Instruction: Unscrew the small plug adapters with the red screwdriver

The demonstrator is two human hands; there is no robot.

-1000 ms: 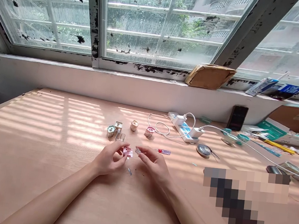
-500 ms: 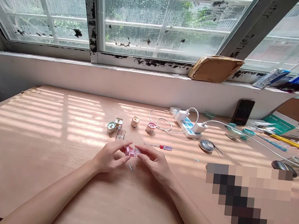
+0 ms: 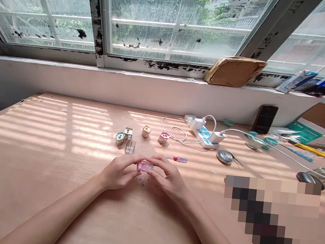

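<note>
Both hands meet over the table around a small pencil sharpener in two parts. My left hand (image 3: pixel 119 172) is closed on the pink sharpener body (image 3: pixel 141 166), pinched between thumb and fingers. In my right hand (image 3: pixel 167 176) a clear plastic shavings case (image 3: pixel 149 166) is gripped, pressed up against the pink body; fingertips hide part of it. Just below lie a small metal blade (image 3: pixel 141 182) and tiny screw-like bits. Behind my hands stand a green two-hole sharpener (image 3: pixel 120 138), an open clear case (image 3: pixel 130 146) and a pink-topped sharpener (image 3: pixel 163 138). A screwdriver (image 3: pixel 180 159) lies beyond my right hand.
Two tan-topped sharpeners, one nearer the middle (image 3: pixel 146 131), stand farther back. A white power strip (image 3: pixel 202 132) with plugs and a looping cable lies beyond. To the right are a round metallic object (image 3: pixel 225 157), a phone (image 3: pixel 264 119) and a yellow cutter (image 3: pixel 310 149).
The clear case has come into line with the pink body, which looks turned more level. My hands stay in nearly the same place; the camera view has shifted slightly.
</note>
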